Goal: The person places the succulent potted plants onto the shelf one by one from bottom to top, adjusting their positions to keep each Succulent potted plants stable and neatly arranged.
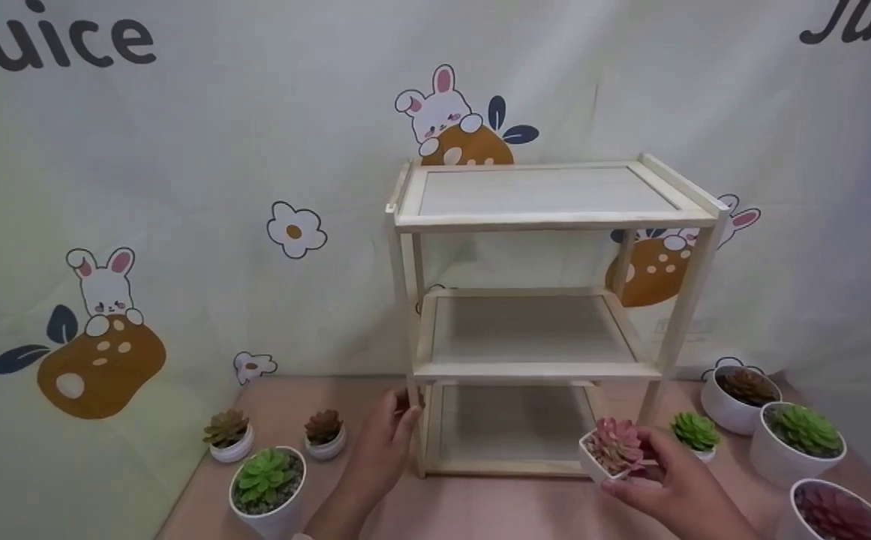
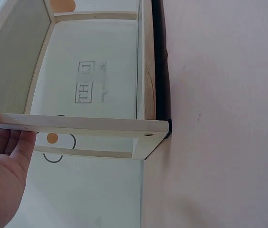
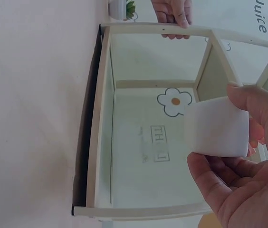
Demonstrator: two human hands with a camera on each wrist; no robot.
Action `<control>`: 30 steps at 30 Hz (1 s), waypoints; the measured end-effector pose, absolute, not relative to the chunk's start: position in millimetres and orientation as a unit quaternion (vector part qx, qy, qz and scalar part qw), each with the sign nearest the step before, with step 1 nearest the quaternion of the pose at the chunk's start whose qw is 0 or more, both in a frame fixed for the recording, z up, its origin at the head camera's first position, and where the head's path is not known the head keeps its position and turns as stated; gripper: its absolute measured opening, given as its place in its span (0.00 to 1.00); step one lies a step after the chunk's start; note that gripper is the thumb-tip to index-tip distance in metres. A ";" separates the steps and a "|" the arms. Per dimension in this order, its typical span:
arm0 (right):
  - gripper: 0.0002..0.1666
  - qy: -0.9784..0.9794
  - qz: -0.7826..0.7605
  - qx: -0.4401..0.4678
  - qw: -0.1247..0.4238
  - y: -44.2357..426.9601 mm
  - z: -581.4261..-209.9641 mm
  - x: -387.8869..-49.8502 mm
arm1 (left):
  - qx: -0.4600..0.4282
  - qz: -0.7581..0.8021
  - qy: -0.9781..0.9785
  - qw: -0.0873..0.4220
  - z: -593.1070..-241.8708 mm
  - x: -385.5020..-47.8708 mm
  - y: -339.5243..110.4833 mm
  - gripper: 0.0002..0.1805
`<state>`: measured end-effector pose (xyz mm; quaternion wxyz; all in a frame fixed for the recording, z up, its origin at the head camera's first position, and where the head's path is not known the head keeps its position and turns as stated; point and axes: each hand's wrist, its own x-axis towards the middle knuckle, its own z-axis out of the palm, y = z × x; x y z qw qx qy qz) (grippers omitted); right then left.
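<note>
Head view: right fingers [image 1: 634,495] pinch a succulent [image 1: 615,445], which could slip if loosened; left fingers [image 1: 406,427] grip a rack [image 1: 536,370].

The held plant [image 1: 615,441] is pink, its pot [image 3: 217,127] plain white. The shelf [image 1: 536,370] is pale cream wood with greyish-white panels [image 1: 540,192] and a black strip [image 3: 84,137] along its base. The table [image 1: 480,510] is dusty pink. On the left, an olive-brown plant [image 1: 226,427] and a red-brown plant [image 1: 323,424] are farther, a green plant [image 1: 264,474] nearer, over speckled grey gravel [image 1: 289,491]. On the right, far to near: brown [image 1: 750,386], bright green [image 1: 695,430], green [image 1: 805,429] and dark red plants [image 1: 836,512], in white pots [image 1: 791,459]. The off-white cloth [image 1: 202,135] bears white rabbits [image 1: 439,112] with pink ears [image 1: 443,78], pale-spotted orange-brown fruit [image 1: 124,371], navy leaves [image 1: 62,324], white flowers [image 1: 296,231] with orange-brown centres and dark grey lettering [image 1: 51,46].
</note>
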<state>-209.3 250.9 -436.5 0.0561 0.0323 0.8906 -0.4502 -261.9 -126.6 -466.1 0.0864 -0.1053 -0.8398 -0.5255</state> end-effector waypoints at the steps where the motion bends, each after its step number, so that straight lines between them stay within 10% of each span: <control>1: 0.54 0.890 -0.451 0.030 0.057 248.5 -436.0 -209.5 | -0.104 -0.526 -0.840 0.086 -465.8 -261.4 -126.4 0.26; 30: 0.47 0.840 -0.524 -0.126 0.063 188.8 -442.2 -230.5 | -0.094 -0.521 -0.845 0.081 -465.7 -259.2 -125.0 0.24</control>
